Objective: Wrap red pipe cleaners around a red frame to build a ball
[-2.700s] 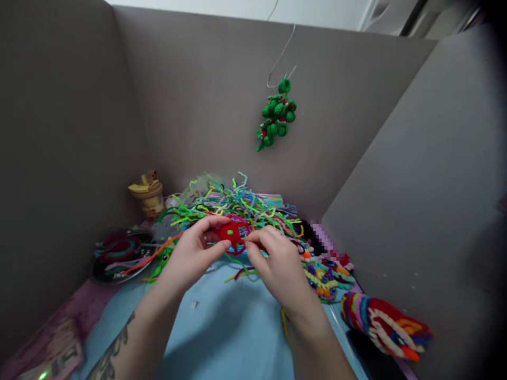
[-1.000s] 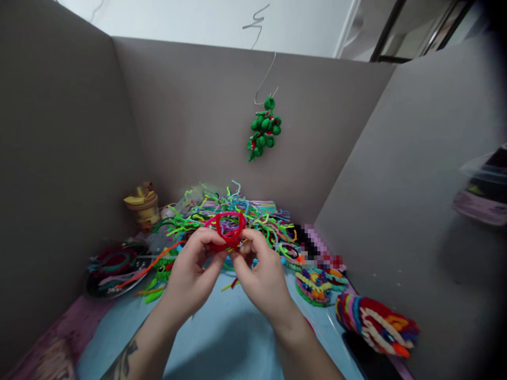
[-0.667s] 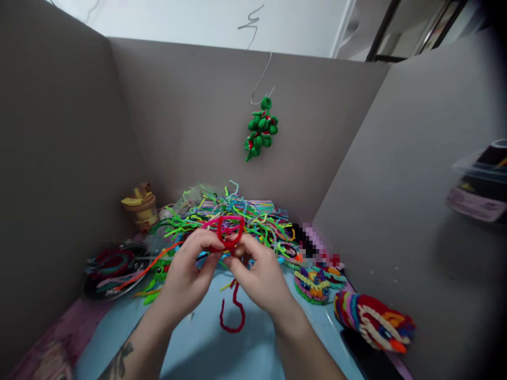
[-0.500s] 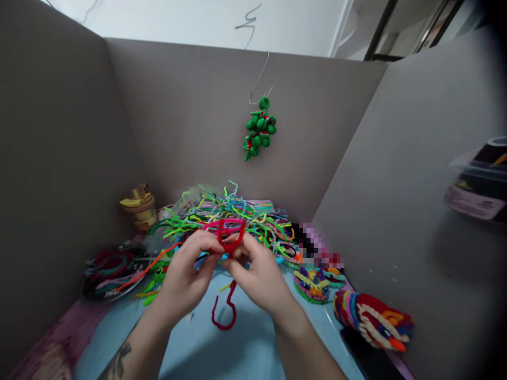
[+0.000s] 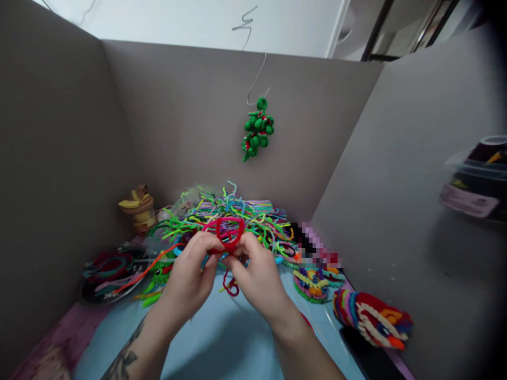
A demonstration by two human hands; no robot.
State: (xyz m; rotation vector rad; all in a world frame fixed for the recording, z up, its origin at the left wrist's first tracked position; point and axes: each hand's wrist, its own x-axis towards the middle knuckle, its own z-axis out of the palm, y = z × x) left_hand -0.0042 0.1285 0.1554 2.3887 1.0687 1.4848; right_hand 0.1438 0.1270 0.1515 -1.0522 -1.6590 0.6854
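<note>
Between my hands, a red pipe cleaner (image 5: 230, 246) is bent into an upright loop, with a pinker strand curving behind its top. My left hand (image 5: 192, 272) pinches the loop's lower left side with thumb and forefinger. On the lower right, my right hand (image 5: 259, 277) is closed on the same piece; its fingertips partly hide the joint. A dark red curled tail (image 5: 231, 286) hangs below the fingers. Behind the loop lies a big pile of multicoloured pipe cleaners (image 5: 261, 219). A bit of red (image 5: 306, 321) shows beside my right forearm.
Grey panels (image 5: 190, 116) enclose the blue-covered table (image 5: 222, 338). Green crocheted-looking pieces (image 5: 258, 129) hang from a wire. A round dark tray (image 5: 106, 295) stands left, near a yellow-brown pot (image 5: 138, 211). Colourful pipe-cleaner pieces (image 5: 374, 319) lie right, by a dark flat object (image 5: 370, 356).
The curled red tail below my hands has drawn up and now looks shorter. Both hands keep their pinch on the loop. A red bit has appeared beside my right forearm.
</note>
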